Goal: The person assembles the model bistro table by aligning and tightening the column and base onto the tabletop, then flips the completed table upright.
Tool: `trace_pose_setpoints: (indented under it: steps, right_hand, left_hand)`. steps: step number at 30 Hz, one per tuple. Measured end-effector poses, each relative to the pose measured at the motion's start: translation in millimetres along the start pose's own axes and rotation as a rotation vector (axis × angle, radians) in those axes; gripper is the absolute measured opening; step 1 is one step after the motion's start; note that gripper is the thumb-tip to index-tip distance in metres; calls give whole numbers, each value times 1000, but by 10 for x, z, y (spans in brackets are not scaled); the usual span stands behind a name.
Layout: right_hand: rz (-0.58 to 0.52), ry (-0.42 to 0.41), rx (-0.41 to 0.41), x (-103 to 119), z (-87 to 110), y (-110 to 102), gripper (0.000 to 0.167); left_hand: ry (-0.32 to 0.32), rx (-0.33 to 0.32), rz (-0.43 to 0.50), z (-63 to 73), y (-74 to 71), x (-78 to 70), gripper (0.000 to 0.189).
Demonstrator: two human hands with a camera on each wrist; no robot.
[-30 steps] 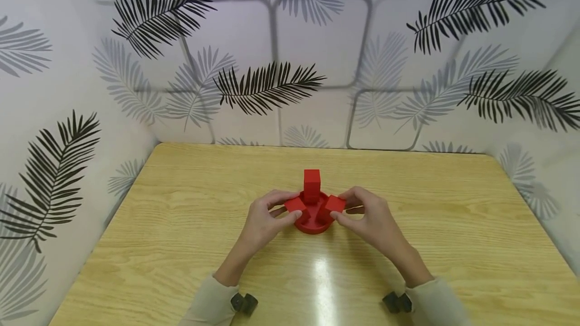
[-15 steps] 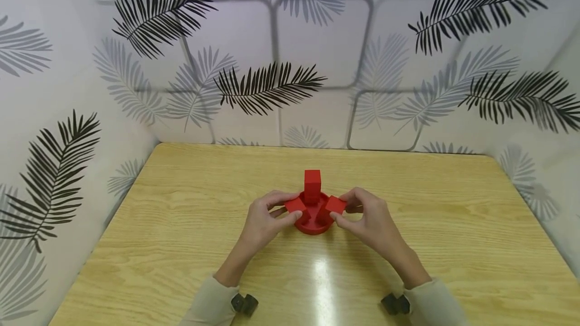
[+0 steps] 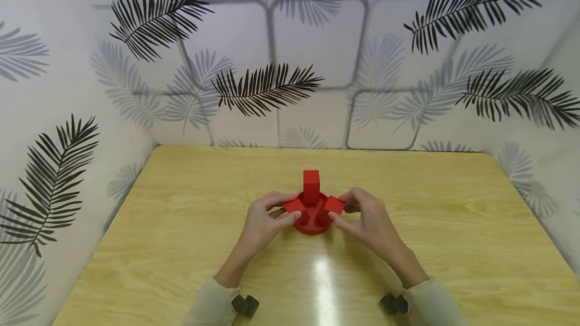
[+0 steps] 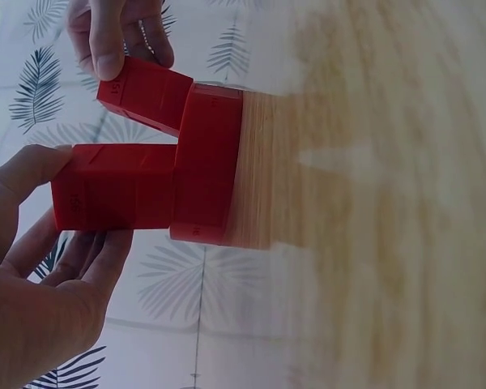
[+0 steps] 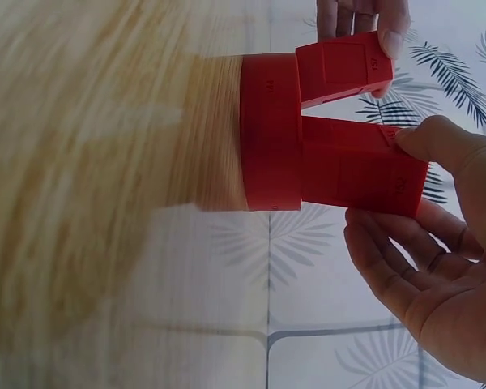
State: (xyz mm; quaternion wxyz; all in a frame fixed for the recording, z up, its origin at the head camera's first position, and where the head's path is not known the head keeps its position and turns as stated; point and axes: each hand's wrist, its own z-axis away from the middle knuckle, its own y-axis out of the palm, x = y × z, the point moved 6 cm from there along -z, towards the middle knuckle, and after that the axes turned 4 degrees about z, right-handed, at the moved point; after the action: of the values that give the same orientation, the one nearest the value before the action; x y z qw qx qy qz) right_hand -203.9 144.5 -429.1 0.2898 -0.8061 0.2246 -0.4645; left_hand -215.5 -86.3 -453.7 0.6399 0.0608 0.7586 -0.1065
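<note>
A round red base (image 3: pixel 311 229) with a raised rim sits on the wooden table, and three red rectangular blocks stand in it. The back block (image 3: pixel 311 183) stands upright with no hand on it. My left hand (image 3: pixel 265 219) pinches the left block (image 3: pixel 295 207) between thumb and fingers near its top. The right block (image 3: pixel 334 206) is pinched the same way by my right hand (image 3: pixel 370 219). Both held blocks lean outward over the rim. In the left wrist view, the left block (image 4: pixel 113 186) has its lower end at the base (image 4: pixel 206 166). Small printed numbers mark the blocks.
The wooden table (image 3: pixel 181 185) reaches back to a wall (image 3: pixel 317 114) patterned with dark and grey leaves. A bright light reflection lies on the tabletop in front of the base. Dark wrist-worn devices (image 3: pixel 245 305) show at both sleeves.
Both hands keep their grip on the two blocks and hardly move. The head view shifts very slightly; the base and the back block stay as they were.
</note>
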Motion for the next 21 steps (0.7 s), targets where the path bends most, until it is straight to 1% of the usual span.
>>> trace_pose_setpoints:
  steps: [5, 8, 11, 13, 17, 21]
  right_hand:
    - [8, -19, -8, 11, -10, 13, 34]
    - [-6, -24, 10, -8, -31, 27, 36]
    - [-66, 7, 66, -53, -38, 52, 39]
    - [-124, 45, 109, -99, -33, 69, 42]
    - [-211, 112, 175, -202, -22, 101, 52]
    - [-260, 144, 237, -279, -13, 179, 64]
  left_hand:
    - [5, 8, 3, -2, -5, -19, 39]
    - [5, 11, -5, -9, 5, -21, 39]
    - [3, 13, -24, -12, 14, -28, 39]
    - [5, 30, -41, -21, 22, -22, 42]
    - [2, 77, -103, -43, 29, 14, 54]
    - [-22, 93, -158, -37, 9, 67, 64]
